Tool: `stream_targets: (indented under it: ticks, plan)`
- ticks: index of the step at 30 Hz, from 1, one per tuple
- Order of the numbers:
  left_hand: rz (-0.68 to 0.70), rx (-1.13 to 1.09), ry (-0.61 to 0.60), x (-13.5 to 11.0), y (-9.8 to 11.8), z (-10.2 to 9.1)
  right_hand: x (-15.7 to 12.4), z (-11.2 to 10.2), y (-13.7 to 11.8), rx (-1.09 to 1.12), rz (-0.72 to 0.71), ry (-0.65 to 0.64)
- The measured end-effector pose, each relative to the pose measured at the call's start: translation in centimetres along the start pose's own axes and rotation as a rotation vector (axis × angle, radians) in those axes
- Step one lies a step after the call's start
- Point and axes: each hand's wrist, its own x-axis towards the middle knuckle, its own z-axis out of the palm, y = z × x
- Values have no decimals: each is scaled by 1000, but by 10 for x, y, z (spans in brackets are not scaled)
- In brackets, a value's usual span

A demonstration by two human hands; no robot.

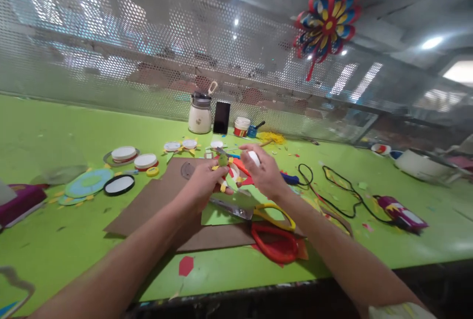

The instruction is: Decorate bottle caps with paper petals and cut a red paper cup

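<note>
My left hand (201, 185) pinches a small paper craft piece (222, 160) with a green round part and yellow tabs like little hands. Close on its right, my right hand (266, 172) has its fingers wrapped round a small white rounded object (254, 158), whose kind I cannot make out. Below both hands lie large scissors (236, 209) with one yellow and one red handle, blades pointing left. They rest over green paper (218, 218) and brown cardboard (148, 206). A red-orange item behind my fingers is partly hidden.
On the green table stand a white jug (200, 114), a phone (221, 118) and a paint tub (242, 126). Round lids (146, 161) and blue paper discs (88, 184) lie left. A black cord (342, 210) runs right to a purple box (402, 212). A mesh screen (148, 57) rises behind.
</note>
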Motion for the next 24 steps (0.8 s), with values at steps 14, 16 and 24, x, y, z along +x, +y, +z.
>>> stream_targets:
  ticks: [14, 16, 24]
  plan:
    - [24, -133, 19, -8, -11, 13, -21, 31, 5, -597, -412, -6]
    - [8, -151, 3, -8, -10, 14, -22, 30, 4, -571, -403, -10]
    - [-78, -220, -42, -3, -7, 9, -28, 12, -12, -248, -222, -145]
